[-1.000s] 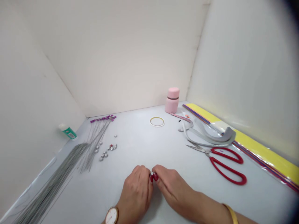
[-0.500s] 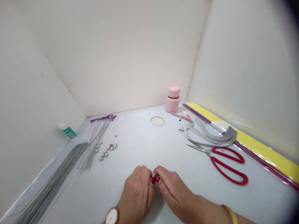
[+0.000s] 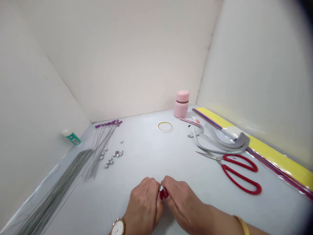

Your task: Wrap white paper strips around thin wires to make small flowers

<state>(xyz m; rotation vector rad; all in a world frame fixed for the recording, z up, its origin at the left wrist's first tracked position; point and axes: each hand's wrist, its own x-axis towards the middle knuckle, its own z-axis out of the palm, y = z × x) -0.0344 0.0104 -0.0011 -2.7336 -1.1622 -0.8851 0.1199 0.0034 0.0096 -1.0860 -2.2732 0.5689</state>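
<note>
Close together at the bottom centre, my left hand (image 3: 144, 204) and my right hand (image 3: 182, 202) pinch a small silvery-white piece (image 3: 161, 188) between thumbs and forefingers. Both are closed, with the thumbnails side by side just below the piece. Several small silver folded pieces (image 3: 109, 162) lie on the table to the left of my hands. Beyond them, thin wires tipped with purple pieces (image 3: 109, 124) are laid out. A thick bundle of bare grey wires (image 3: 61, 182) runs down the left side.
Red-handled scissors (image 3: 221, 159) lie partly open at the right, by curled grey-white strips (image 3: 210, 148). Yellow packaged sheets (image 3: 269, 150) line the right wall. At the back stand a pink bottle (image 3: 181, 104) and a flat tape ring (image 3: 165, 127). A green-white tube (image 3: 72, 137) is at left.
Both hands sit slightly lower in the view, and more of the small piece shows between the fingertips. The objects on the table have stayed in place.
</note>
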